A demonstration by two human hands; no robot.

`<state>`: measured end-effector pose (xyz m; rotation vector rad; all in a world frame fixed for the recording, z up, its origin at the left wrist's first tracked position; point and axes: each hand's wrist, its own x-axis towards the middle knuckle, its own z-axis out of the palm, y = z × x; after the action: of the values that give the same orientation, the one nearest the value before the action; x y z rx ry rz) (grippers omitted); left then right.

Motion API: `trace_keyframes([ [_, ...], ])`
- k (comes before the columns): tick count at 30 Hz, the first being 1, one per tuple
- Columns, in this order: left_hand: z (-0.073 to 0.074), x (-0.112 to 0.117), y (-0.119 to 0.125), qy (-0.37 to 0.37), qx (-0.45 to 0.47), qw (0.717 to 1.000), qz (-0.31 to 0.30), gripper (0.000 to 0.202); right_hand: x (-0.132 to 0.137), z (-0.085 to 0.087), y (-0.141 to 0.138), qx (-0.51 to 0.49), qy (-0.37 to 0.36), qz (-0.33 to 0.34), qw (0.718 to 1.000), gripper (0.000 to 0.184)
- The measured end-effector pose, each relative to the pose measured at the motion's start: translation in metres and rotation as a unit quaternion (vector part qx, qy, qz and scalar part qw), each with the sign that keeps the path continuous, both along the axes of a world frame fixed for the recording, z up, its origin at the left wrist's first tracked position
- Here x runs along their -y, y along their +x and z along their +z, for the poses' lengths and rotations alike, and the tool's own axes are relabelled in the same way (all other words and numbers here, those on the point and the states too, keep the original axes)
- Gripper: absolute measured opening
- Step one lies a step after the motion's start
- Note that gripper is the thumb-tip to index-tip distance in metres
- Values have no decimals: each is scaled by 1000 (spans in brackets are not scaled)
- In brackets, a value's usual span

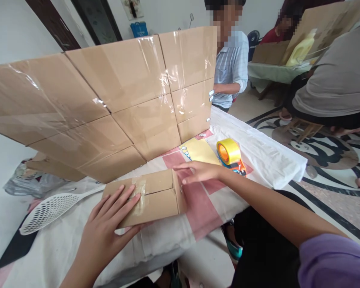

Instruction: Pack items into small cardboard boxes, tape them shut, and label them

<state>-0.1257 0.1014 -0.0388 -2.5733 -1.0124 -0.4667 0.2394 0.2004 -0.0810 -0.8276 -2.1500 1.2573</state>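
Note:
A small cardboard box (159, 202) lies on the cloth-covered table in front of me, a strip of clear tape across its top seam. My left hand (114, 212) rests flat on the left part of the box, fingers spread. At the box's right end, my right hand (201, 172) is held with fingers extended beside the end flap (179, 192); whether it touches the flap is hard to tell. Right of that hand stands a roll of yellow tape (229, 151) on a blue and orange tape dispenser (238, 167).
A tall cardboard panel (138, 104), taped in sections, stands across the table's back. A white slotted skimmer (51, 208) and a black flat object (16, 246) lie at left. A yellow sheet (201, 150) lies near the tape. One person (237, 60) sits behind the panel; others sit at right.

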Motion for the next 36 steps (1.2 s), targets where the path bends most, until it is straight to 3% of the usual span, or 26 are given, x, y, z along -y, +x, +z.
trace_keyframes([
  [2,0,-1,0,-4,-4,1000,-7,69,18,2,-4,-16,-37,60,997,61],
  [5,0,-4,-1,-13,-5,1000,0,71,27,-3,-10,-42,-37,32,998,47],
  [8,0,-7,-2,-24,-9,1000,12,72,21,-8,-12,-36,-27,4,999,34],
  [16,1,-8,-4,-25,-17,1000,1,73,15,1,-5,-17,-33,87,996,41],
  [21,1,-8,-4,-27,-5,1000,4,71,16,-3,-12,-41,-42,44,997,28],
  [24,2,-8,-3,-25,-6,1000,0,70,13,-4,-9,-30,-54,51,997,30],
  [26,1,-8,-3,-23,-8,1000,1,71,14,-2,-6,-3,-58,76,995,41],
  [28,1,-7,-5,-25,-8,1000,8,72,20,0,-7,25,-43,90,995,74],
  [30,0,-8,-9,-31,-4,999,13,74,29,2,-14,38,-10,64,997,115],
  [32,-2,-9,-17,-39,7,999,12,77,40,4,-25,27,29,25,999,141],
  [36,-4,-14,-30,-46,26,999,4,82,62,16,-45,-5,107,-13,994,151],
])
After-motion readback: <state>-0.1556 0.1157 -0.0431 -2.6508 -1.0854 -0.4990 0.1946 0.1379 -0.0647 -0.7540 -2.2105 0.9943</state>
